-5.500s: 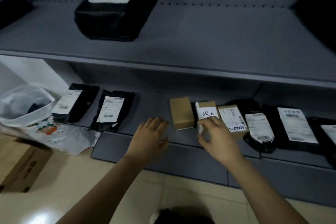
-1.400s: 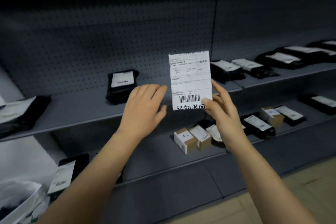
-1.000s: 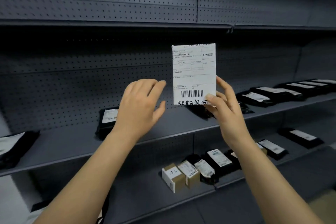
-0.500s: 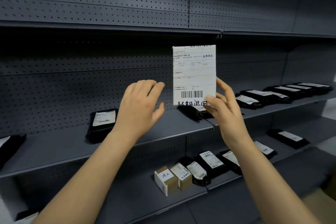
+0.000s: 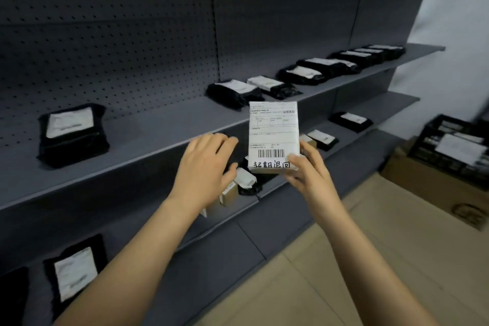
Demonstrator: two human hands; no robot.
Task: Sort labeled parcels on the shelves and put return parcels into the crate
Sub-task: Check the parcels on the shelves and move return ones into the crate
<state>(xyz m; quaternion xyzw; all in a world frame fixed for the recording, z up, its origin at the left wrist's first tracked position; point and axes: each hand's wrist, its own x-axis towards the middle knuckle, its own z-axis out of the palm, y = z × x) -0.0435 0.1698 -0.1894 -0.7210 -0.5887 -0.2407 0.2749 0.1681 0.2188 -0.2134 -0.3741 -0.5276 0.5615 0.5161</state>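
**While the right hand holds a parcel up, the left hand is open**

Because the right hand [image 5: 308,180] grips only the bottom right corner, most of the white-labelled parcel [image 5: 274,135] can be seen. It stands upright in the air, in front of the grey shelves [image 5: 158,124]. The thumb lies on the label and covers the end of the handwritten words under the barcode. The other fingers are behind the parcel, mostly hidden.

The left hand [image 5: 205,169] is just to the left, not touching the parcel. Its fingers are loose and hold nothing. It hides part of some small brown boxes [image 5: 229,194] on the lower shelf.

Black bags [image 5: 72,135] with white labels lie on the shelves; their print is too blurry to read.

Far right, the dark crate [image 5: 449,145] sits on a cardboard box [image 5: 423,182]. It is blurry and cut off by the edge, with something white inside.
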